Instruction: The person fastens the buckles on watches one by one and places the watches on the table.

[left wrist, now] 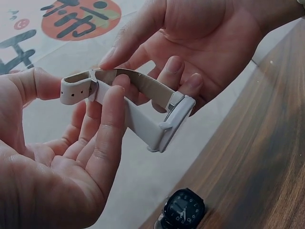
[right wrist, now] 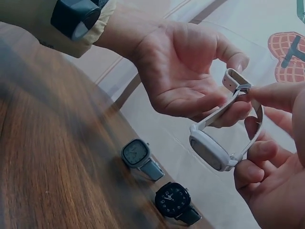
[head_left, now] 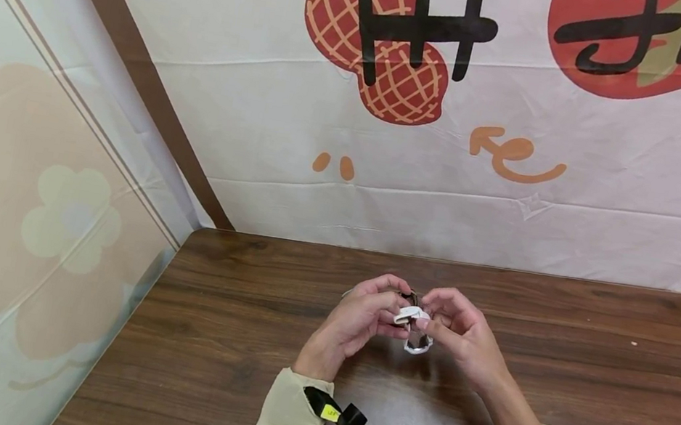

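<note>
A white wristwatch [left wrist: 178, 125] is held up between both hands, its strap [left wrist: 143, 126] closed into a ring. The strap's holed end [left wrist: 74, 91] is bent back in a loop at the metal buckle [right wrist: 244, 88]. My left hand [head_left: 361, 315] holds the strap near this loop with its fingertips. From the other side my right hand [head_left: 461, 333] pinches the strap at the buckle, its other fingers curled beside the ring. In the right wrist view the watch case [right wrist: 209, 149] hangs below the fingers.
Two more watches stand near the table's far edge: one with a black dial [right wrist: 172, 199], one with a pale dial and grey strap [right wrist: 136, 152]. The wooden table [head_left: 215, 341] meets a printed cloth wall [head_left: 379, 218] behind. A tiny pale speck [head_left: 634, 344] lies at the right.
</note>
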`<state>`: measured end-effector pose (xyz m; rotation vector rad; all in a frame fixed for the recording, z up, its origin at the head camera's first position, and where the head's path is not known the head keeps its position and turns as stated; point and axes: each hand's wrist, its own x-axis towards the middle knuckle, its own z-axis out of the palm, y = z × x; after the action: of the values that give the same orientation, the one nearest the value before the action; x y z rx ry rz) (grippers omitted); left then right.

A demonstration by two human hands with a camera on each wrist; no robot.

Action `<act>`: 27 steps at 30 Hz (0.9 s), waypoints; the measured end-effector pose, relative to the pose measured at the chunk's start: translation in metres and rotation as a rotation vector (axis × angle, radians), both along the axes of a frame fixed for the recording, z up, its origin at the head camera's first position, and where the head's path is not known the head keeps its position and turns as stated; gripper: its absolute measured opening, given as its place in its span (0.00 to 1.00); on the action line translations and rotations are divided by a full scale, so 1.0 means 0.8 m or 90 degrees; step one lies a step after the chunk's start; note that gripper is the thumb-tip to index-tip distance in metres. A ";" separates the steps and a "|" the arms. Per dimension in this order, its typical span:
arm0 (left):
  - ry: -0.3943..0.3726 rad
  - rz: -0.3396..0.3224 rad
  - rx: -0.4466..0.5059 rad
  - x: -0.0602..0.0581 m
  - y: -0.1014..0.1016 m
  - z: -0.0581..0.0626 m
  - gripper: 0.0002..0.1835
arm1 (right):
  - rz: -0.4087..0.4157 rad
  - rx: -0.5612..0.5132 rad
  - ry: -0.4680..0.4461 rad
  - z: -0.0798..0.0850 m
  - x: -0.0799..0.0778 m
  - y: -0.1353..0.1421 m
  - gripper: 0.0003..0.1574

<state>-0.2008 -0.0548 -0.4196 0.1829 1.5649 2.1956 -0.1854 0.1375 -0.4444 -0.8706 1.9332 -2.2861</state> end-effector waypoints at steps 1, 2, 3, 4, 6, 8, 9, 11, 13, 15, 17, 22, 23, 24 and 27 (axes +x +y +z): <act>-0.001 0.000 0.000 0.000 0.000 0.000 0.16 | 0.000 -0.009 0.013 -0.001 -0.001 -0.001 0.16; -0.001 0.000 0.000 0.000 0.000 0.001 0.16 | 0.000 -0.015 0.021 -0.001 -0.001 -0.002 0.17; -0.001 0.000 -0.001 0.000 -0.001 0.001 0.16 | 0.003 -0.018 0.028 -0.002 -0.001 -0.002 0.18; -0.001 -0.001 -0.003 0.000 -0.001 0.001 0.16 | -0.001 -0.012 0.031 -0.002 -0.002 -0.002 0.17; 0.000 -0.002 -0.008 0.000 -0.001 0.002 0.16 | -0.009 0.005 0.027 -0.003 -0.001 -0.002 0.15; 0.001 -0.004 -0.010 0.001 -0.002 0.003 0.15 | -0.023 0.028 0.017 -0.003 -0.001 -0.002 0.12; 0.000 -0.004 -0.012 0.001 -0.002 0.003 0.13 | -0.033 0.040 0.016 -0.003 0.000 -0.002 0.11; 0.000 -0.001 -0.013 0.001 -0.002 0.003 0.11 | -0.051 0.059 0.012 -0.002 0.000 -0.002 0.10; 0.000 0.005 -0.013 0.001 -0.001 0.003 0.09 | -0.066 0.070 0.010 -0.002 0.000 -0.001 0.09; 0.002 0.012 -0.015 0.001 0.001 0.002 0.07 | -0.075 0.075 0.010 -0.001 0.001 -0.001 0.09; 0.004 0.019 -0.018 0.002 0.002 0.002 0.06 | -0.077 0.077 0.010 -0.001 0.001 -0.001 0.09; 0.016 0.041 -0.035 0.003 0.005 0.001 0.08 | -0.071 0.095 0.009 -0.003 -0.001 -0.001 0.11; 0.018 0.045 -0.039 0.003 0.005 0.002 0.09 | -0.072 0.103 0.007 -0.004 -0.001 -0.002 0.11; 0.020 0.049 -0.043 0.003 0.005 0.002 0.10 | -0.071 0.112 0.004 -0.005 -0.001 -0.001 0.11; 0.028 0.057 -0.053 0.004 0.006 0.003 0.09 | -0.070 0.134 -0.004 -0.006 0.000 -0.001 0.10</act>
<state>-0.1977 -0.0500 -0.4176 0.1395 1.7157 2.2020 -0.1854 0.1371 -0.4491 -0.7525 2.2197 -2.0846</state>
